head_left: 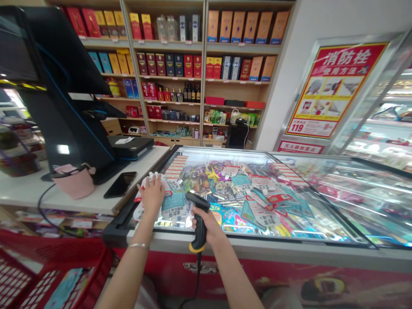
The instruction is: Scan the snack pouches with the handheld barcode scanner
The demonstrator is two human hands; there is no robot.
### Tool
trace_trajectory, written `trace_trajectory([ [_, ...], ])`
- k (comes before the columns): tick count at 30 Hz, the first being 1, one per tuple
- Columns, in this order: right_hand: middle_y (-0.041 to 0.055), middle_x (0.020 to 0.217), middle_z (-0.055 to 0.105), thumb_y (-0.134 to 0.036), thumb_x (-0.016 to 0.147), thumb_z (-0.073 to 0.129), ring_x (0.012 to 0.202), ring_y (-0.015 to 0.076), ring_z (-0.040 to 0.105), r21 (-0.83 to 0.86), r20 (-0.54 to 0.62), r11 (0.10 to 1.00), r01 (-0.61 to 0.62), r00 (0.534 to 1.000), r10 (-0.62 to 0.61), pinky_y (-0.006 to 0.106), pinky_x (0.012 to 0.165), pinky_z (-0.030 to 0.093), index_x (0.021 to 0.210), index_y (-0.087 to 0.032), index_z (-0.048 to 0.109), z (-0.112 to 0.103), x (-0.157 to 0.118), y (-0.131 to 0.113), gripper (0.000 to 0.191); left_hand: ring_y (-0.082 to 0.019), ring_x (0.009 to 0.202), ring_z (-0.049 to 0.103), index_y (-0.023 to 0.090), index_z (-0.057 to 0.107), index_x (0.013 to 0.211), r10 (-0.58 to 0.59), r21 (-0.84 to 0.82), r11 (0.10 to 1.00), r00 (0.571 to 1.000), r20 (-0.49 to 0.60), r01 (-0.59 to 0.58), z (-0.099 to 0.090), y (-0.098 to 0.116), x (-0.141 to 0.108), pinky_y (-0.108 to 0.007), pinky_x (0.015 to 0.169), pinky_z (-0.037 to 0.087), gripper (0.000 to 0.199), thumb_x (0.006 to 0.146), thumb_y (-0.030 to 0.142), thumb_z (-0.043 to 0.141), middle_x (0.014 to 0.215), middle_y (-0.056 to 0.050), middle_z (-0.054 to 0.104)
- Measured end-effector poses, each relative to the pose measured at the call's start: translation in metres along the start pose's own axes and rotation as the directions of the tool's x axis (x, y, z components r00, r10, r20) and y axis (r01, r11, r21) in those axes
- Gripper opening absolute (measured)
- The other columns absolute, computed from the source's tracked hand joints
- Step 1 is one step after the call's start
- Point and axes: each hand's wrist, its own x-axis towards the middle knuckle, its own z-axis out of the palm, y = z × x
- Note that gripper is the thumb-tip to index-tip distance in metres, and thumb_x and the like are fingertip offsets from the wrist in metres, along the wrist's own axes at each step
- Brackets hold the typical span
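My right hand [207, 223] is wrapped round the grip of a black and yellow barcode scanner [200, 229]. Its head points to the left above the glass freezer lid, and its cable hangs down in front. My left hand [152, 191] lies with fingers stretched out on a white crumpled item [144, 178] near the lid's left edge; what exactly lies under the palm is hidden. Beside the scanner, blue-and-white printed tags [175, 201] are spread on the glass. Farther right lie more printed tags [262, 210] and a red-labelled piece [279, 198].
A chest freezer [251, 242] with colourful packs under its glass fills the middle. On the left counter [106, 204] are a phone [120, 185], a pink holder [73, 182] and a register screen [61, 47]. A red basket [106, 262] stands at lower left. Shelves with boxes are behind.
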Motion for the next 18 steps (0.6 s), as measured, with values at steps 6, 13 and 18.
trace_trajectory([
  [6,-0.0029,0.058,0.057,-0.035,0.053,0.086,0.041,0.0059,0.048,-0.027,-0.098,0.984,0.176,0.979,-0.178,0.019,0.038,0.039,0.068,-0.014,0.061,-0.037,-0.023,-0.049,0.035,-0.029,0.130,0.042,0.008,0.050,0.128,0.149,-0.122,0.979,0.983,-0.111,-0.163,-0.011,0.081,0.021,-0.046,0.111,0.025,0.045,0.087,0.023,0.040,0.138,-0.016,0.050],
  [13,-0.0031,0.061,0.058,-0.033,0.053,0.086,0.042,0.0065,0.048,-0.045,-0.233,0.935,0.353,0.906,-0.353,0.019,0.037,0.039,0.071,-0.015,0.062,-0.096,-0.057,-0.103,0.035,-0.022,0.102,0.060,0.019,0.057,0.118,0.242,-0.312,0.934,0.949,0.200,-0.172,0.001,0.217,0.004,-0.031,0.087,0.045,0.034,0.089,0.030,0.041,0.112,-0.010,0.064],
  [18,-0.0035,0.059,0.057,-0.033,0.051,0.087,0.042,0.0067,0.047,-0.040,-0.347,0.897,0.440,0.836,-0.425,0.019,0.036,0.038,0.071,-0.015,0.061,-0.139,-0.078,-0.119,0.038,-0.030,0.110,0.055,0.012,0.063,0.110,0.157,-0.246,0.967,0.908,0.388,-0.062,0.026,0.282,-0.026,-0.037,0.089,0.042,0.044,0.086,0.045,0.045,0.114,-0.018,0.061],
])
